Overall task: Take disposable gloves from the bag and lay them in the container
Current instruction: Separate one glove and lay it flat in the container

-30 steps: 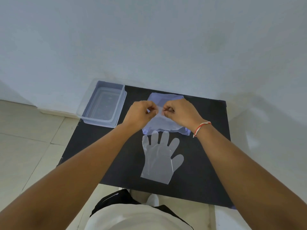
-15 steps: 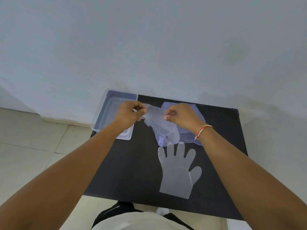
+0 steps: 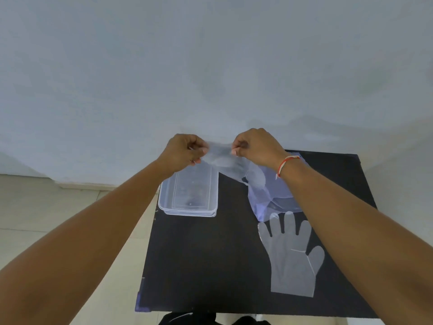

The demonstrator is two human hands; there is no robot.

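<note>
Above the clear rectangular plastic container's (image 3: 187,195) far end, both hands, left hand (image 3: 181,150) and right hand (image 3: 256,146), pinch a thin translucent disposable glove (image 3: 221,156) stretched between them; long axis left-right, crosswise to the container; left hand nearer it.

Both forearms are bare from the lower frame edge to the wrist, with no sleeves in view. The left hand (image 3: 184,150) wears no ring, watch or band. The right hand (image 3: 255,146) is likewise bare; just behind it, the wrist carries a thin thread bracelet (image 3: 284,163) of red and white strands, wrapped once around, with a short loose end hanging on the near side. At the bottom edge, a strip of dark clothing (image 3: 187,319) with a pale line is partly visible.
</note>
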